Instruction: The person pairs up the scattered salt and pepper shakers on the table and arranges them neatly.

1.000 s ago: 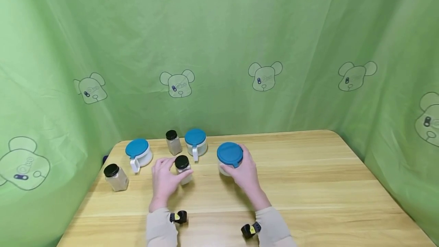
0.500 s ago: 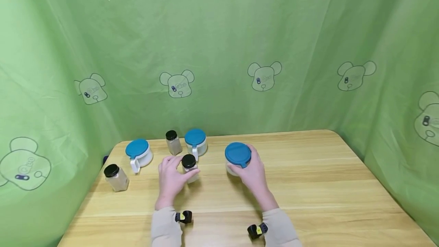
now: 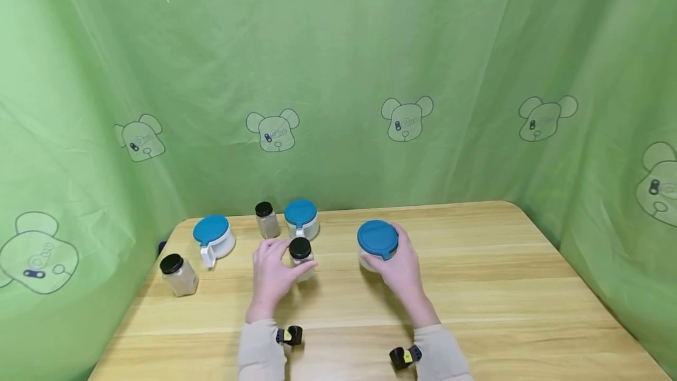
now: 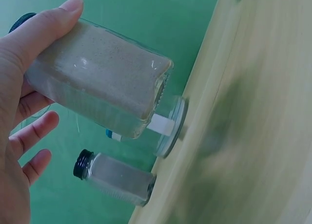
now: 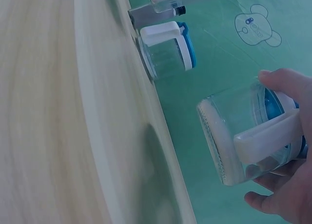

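Beige sleeves [image 3: 261, 350] reach in from the near edge, each with a small black wrist camera [image 3: 289, 336] bearing a yellow patch at the cuff. Beneath them spreads a pale wood-grain tabletop [image 3: 502, 304].

The left hand [image 3: 271, 275] grips a square glass spice jar [image 4: 100, 80], thumb along one side and forefinger round the other; the ring and little fingers stand away from the glass. This jar has a black cap, is filled with greyish powder, and is held up off the wood, left of centre. To its right, well apart, the right hand [image 3: 404, 269] grasps a round glass seasoning jar [image 3: 377, 240] near its blue lid, thumb on one side and fingers on the other. It too is clear of the tabletop, its white handle plain in the right wrist view. Shadows of the hands and jars fall on the wood.

Farther off at the left stands a second black-capped spice jar [image 3: 181, 278]. Behind it is a blue-lidded handled jar [image 3: 214, 237], its white handle turned toward the near side. Along the far edge, a rear spice jar [image 3: 268, 223] stands just beside a rear seasoning jar [image 3: 302, 216], part of which is hidden behind the lifted spice jar.

Last comes a green curtain [image 3: 338, 46], printed with outlined bear heads [image 3: 407, 119].
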Motion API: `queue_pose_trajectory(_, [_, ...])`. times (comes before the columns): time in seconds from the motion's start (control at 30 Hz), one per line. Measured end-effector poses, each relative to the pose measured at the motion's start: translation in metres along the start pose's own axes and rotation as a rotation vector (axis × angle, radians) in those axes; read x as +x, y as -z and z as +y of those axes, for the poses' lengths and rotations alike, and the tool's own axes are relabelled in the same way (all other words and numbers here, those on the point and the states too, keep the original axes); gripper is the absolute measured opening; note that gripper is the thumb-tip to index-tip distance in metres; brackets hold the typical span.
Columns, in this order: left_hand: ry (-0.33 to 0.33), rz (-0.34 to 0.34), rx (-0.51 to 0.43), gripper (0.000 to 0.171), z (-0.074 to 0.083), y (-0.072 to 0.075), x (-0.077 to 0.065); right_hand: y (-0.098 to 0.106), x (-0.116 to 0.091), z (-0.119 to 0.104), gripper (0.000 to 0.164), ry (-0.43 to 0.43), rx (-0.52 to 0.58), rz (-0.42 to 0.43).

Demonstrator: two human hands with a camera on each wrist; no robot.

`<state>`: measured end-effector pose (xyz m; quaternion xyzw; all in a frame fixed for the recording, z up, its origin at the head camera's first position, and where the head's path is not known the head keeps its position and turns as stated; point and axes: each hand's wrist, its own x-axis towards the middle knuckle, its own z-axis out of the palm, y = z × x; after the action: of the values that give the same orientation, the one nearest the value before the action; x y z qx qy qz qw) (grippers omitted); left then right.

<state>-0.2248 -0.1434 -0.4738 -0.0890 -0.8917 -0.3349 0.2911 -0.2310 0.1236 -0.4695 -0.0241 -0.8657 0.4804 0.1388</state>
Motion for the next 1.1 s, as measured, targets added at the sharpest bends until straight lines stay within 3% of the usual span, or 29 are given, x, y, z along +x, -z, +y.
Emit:
queue_pose_trajectory(0.53, [-0.060,-0.004,-0.002,0.065,0.017,-0.012,-0.003,0.022,0.000,0.014,0.100,-0.026,-0.037,0.008])
queue_pose_trajectory(0.77, [-0.055,-0.024,-0.018,0.067,0.027,-0.018,-0.004,0.033,0.002,0.019,0.100,-0.017,-0.056,0.027])
queue_pose_trajectory(1.1, [-0.115,-0.009,-0.001,0.065,0.043,-0.030,-0.005,0.048,0.007,0.023,0.102,-0.030,-0.077,0.033])
